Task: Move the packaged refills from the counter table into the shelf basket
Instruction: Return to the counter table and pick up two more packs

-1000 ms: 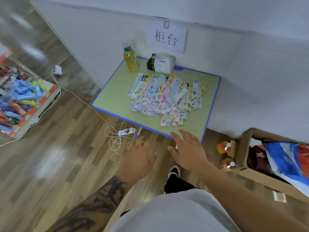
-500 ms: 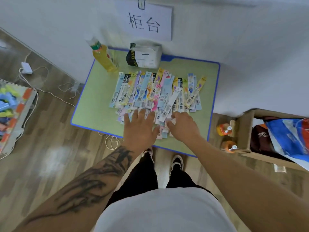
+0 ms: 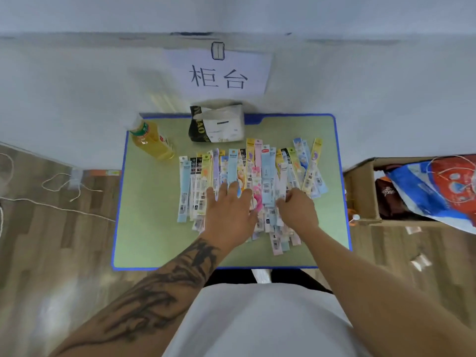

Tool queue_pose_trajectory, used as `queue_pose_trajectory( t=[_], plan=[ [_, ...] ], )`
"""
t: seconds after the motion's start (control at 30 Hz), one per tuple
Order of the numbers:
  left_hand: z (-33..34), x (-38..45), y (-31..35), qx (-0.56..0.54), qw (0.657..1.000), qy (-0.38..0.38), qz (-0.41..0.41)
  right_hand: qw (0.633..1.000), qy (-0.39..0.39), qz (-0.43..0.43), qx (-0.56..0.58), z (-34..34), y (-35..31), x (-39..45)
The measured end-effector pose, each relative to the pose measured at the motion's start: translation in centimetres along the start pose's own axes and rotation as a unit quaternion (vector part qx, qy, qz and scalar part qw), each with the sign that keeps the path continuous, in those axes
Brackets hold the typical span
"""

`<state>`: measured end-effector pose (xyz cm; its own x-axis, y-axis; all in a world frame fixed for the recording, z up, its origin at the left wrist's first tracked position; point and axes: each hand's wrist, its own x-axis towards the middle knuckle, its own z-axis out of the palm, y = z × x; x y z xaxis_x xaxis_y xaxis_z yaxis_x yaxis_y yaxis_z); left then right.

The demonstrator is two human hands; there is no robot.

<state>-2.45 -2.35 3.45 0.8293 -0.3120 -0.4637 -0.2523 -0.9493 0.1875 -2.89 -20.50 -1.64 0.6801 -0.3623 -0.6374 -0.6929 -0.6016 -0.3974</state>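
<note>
Several long, colourful packaged refills point(image 3: 257, 171) lie in an overlapping row on the green counter table point(image 3: 149, 228) with its blue edge. My left hand point(image 3: 229, 215) lies flat on the left-middle of the pile, fingers straight and spread. My right hand point(image 3: 298, 212) is on the right part of the pile. Its fingers are curled down into the packets and seem to pinch some of them. No shelf basket is in view.
A yellow drink bottle point(image 3: 152, 143) and a tissue pack point(image 3: 219, 124) stand at the table's back. A paper sign point(image 3: 219, 73) hangs on the wall. A cardboard box point(image 3: 360, 194) with bags sits on the right; white cables point(image 3: 64, 186) trail on the floor at left.
I have stepped up to the table and the view now looks straight down on it. Both hands moved forward from the near edge onto the pile of refills.
</note>
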Motion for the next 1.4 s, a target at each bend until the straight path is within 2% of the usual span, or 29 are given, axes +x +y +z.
queue_pose_trajectory(
  t=[0.13, 0.2, 0.23, 0.3, 0.43, 0.47, 0.53, 0.6, 0.67, 0.73, 0.8, 0.9, 1.0, 1.1, 1.2, 1.3, 1.4],
  plan=[
    [-0.4, 1.3, 0.0, -0.064, 0.997, 0.003, 0.039, 0.995, 0.031, 0.033, 0.092, -1.0, -0.8, -0.9],
    [-0.7, 1.6, 0.2, -0.147, 0.988, -0.021, 0.033, 0.988, 0.036, 0.025, 0.151, -1.9, -1.4, -1.9],
    [-0.9, 1.9, 0.1, -0.229, 0.972, -0.049, 0.013, 0.983, 0.026, 0.016, 0.182, -2.4, -1.9, -2.6],
    [-1.3, 2.2, 0.0, -0.403, 0.908, -0.104, -0.039, 0.973, -0.014, -0.008, 0.229, -3.1, -2.7, -4.2],
    [-2.0, 2.0, -0.7, -0.581, 0.797, -0.123, -0.107, 0.955, -0.110, -0.016, 0.274, -2.8, -3.7, -6.6],
    [-2.0, 1.8, -1.0, -0.605, 0.779, -0.118, -0.117, 0.951, -0.134, -0.005, 0.280, -2.5, -3.8, -6.8],
    [-1.7, 1.4, -1.9, -0.620, 0.768, -0.093, -0.131, 0.948, -0.172, 0.005, 0.267, -2.1, -4.0, -6.7],
    [-1.3, 1.2, -2.7, -0.626, 0.759, -0.069, -0.164, 0.955, -0.168, -0.011, 0.244, -1.9, -4.2, -5.8],
    [-0.9, 0.9, -3.4, -0.615, 0.763, -0.060, -0.192, 0.976, -0.101, -0.037, 0.188, -1.6, -4.5, -4.5],
    [-0.7, 0.5, -3.8, -0.576, 0.791, -0.067, -0.195, 0.991, -0.027, -0.051, 0.121, -1.0, -4.9, -3.0],
    [-0.6, 0.0, -3.7, -0.551, 0.812, -0.077, -0.178, 0.998, 0.012, -0.047, 0.039, -0.2, -5.1, -1.3],
    [-0.4, -0.4, -3.2, -0.543, 0.819, -0.089, -0.160, 0.993, 0.019, -0.023, -0.116, 0.8, -5.2, 0.8],
    [-0.1, -0.6, -2.9, -0.543, 0.821, -0.092, -0.150, 0.987, 0.002, -0.001, -0.163, 1.2, -5.1, 1.5],
    [0.2, -0.6, -2.9, -0.537, 0.826, -0.091, -0.144, 0.991, -0.010, 0.011, -0.130, 1.4, -4.5, 2.0],
    [0.4, -0.3, -2.8, -0.516, 0.843, -0.091, -0.121, 0.999, -0.021, 0.028, -0.038, 1.3, -4.2, 1.9],
    [0.5, 0.2, -2.7, -0.523, 0.838, -0.104, -0.114, 0.996, -0.020, 0.030, 0.080, 0.5, -4.2, 0.6],
    [0.0, 0.9, -2.4, -0.531, 0.831, -0.115, -0.119, 0.968, -0.029, 0.052, 0.244, -0.8, -3.8, -1.7]
  ],
)
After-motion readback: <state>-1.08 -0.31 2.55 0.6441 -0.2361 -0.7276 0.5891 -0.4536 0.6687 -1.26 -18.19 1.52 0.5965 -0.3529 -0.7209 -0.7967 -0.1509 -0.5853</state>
